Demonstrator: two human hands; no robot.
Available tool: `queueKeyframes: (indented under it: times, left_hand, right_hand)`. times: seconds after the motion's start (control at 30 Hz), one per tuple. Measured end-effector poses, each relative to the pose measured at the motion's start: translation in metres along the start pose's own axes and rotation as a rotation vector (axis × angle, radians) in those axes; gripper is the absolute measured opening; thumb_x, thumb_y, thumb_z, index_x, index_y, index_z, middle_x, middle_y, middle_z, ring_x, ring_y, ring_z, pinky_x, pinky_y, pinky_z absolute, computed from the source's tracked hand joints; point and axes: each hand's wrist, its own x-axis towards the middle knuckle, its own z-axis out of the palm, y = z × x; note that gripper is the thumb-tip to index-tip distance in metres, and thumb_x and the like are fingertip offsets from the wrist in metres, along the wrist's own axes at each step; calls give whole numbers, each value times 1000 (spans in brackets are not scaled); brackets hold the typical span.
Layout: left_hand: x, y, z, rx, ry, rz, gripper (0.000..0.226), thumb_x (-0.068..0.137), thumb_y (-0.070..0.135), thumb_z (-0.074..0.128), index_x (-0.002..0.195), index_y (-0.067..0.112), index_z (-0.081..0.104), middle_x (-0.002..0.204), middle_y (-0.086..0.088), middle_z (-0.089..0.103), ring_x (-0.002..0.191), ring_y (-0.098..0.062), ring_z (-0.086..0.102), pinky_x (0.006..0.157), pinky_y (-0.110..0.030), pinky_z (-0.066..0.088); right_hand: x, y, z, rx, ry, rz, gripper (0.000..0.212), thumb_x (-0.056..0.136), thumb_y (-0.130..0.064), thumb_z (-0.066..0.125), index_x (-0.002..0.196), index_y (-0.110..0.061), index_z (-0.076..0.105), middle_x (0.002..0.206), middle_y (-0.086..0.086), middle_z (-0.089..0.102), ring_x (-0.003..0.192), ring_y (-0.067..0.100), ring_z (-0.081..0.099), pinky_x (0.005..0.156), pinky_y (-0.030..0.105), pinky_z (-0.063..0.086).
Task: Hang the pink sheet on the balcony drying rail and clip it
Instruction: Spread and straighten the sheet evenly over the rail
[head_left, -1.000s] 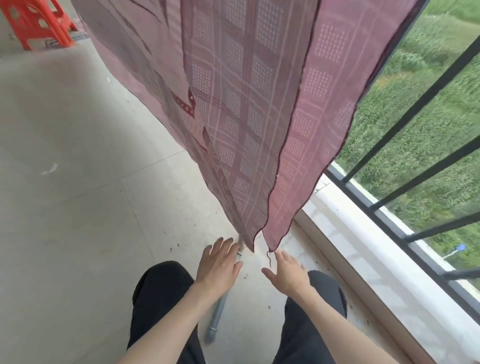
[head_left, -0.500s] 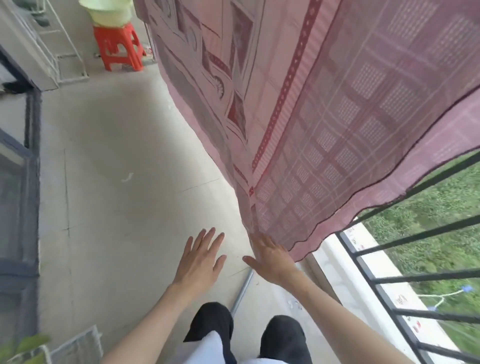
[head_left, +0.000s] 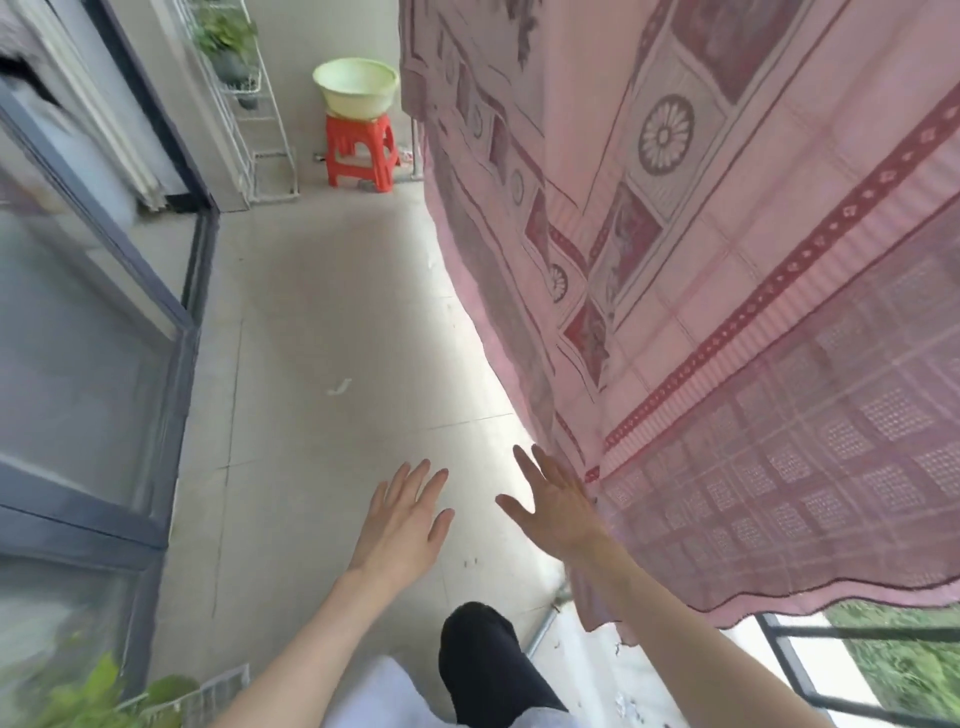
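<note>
**Smoothing the hung sheet**

While pink sheet (head_left: 727, 312) hangs draped overhead at right: right hand (head_left: 558, 506) flat, fingers spread, touching its lower edge; left hand (head_left: 402, 522) spread, holding nothing. Best stroked downward, evenly, before clipping.

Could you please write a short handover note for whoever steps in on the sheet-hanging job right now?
Left hand: open, fingers spread, touching nothing.
Right hand: open, flat beside the hanging edge of the pink sheet; contact unclear.
The sheet already hangs down on the right. The rail itself is out of view, and no clips are visible.
Left: check the drape, find clips, clip it.
</note>
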Motion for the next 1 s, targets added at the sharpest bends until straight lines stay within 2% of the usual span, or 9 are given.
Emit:
queueKeyframes:
  times: [0.13, 0.27, 0.37, 0.43, 0.63, 0.77, 0.87, 0.93, 1.0]
  left_hand:
    - [49, -23, -7, -18, -25, 9, 49, 98, 36, 29, 144, 20, 26, 154, -3, 19, 143, -23, 11, 116, -36, 11]
    - [128, -39, -15, -111, -31, 59, 59, 88, 46, 26, 124, 10, 55, 130, -11, 55, 126, -32, 46, 105, -41, 35]
    - [190, -32, -36, -228, -149, 59, 37, 95, 30, 44, 127, 14, 51, 131, -3, 52, 127, -22, 42, 104, -27, 30]
    - [232, -21, -50, -352, -178, 27, 35, 94, 26, 49, 128, 15, 50, 131, -2, 51, 124, -19, 43, 100, -22, 29]
    - [333, 23, -79, -685, -312, -85, 34, 90, 22, 57, 121, 9, 56, 124, -7, 58, 114, -24, 55, 99, -33, 42]
    - [397, 46, -83, -828, -458, -135, 49, 86, 21, 63, 129, 5, 47, 131, -13, 54, 117, -30, 53, 100, -43, 44]
    - [444, 60, -82, -816, -514, -128, 64, 83, 29, 67, 135, 6, 38, 133, -14, 51, 120, -31, 50, 102, -46, 41]
    - [470, 65, -80, -769, -499, -69, 51, 81, 31, 68, 123, 6, 51, 124, -14, 58, 114, -32, 55, 99, -44, 45]
    - [489, 65, -77, -727, -443, 44, 17, 82, 28, 67, 90, 13, 65, 110, -16, 66, 107, -33, 60, 95, -45, 48]
  right_hand:
    - [51, 4, -3, 65, 35, 50, 70, 92, -58, 31, 149, -28, 2, 159, 1, 4, 145, 21, 7, 118, 40, 13]
    - [103, 14, -10, 167, 106, 198, 74, 89, -64, 26, 149, -24, 9, 157, 2, 15, 143, 21, 20, 116, 38, 21]
    - [129, 20, -19, 401, 216, 356, 66, 92, -53, 36, 147, -21, 18, 152, 3, 31, 136, 24, 34, 109, 45, 35]
    - [140, 19, -27, 582, 295, 473, 63, 92, -51, 40, 145, -19, 26, 147, 4, 40, 131, 23, 43, 105, 44, 40]
    - [157, 16, -49, 942, 600, 835, 48, 93, -31, 51, 134, -7, 44, 127, 7, 60, 112, 24, 58, 92, 31, 44]
    - [178, 18, -52, 874, 800, 1040, 45, 90, -26, 58, 128, -4, 48, 120, 11, 62, 100, 26, 63, 85, 34, 49]
    - [200, 23, -55, 767, 859, 1189, 55, 88, -28, 60, 133, -3, 40, 128, 17, 54, 109, 34, 58, 87, 40, 48]
    - [214, 28, -55, 697, 883, 1284, 64, 87, -33, 60, 138, -7, 34, 132, 16, 51, 114, 36, 55, 86, 44, 48]
    - [228, 33, -56, 615, 884, 1354, 67, 86, -41, 59, 139, -10, 32, 132, 13, 51, 111, 35, 57, 79, 44, 50]
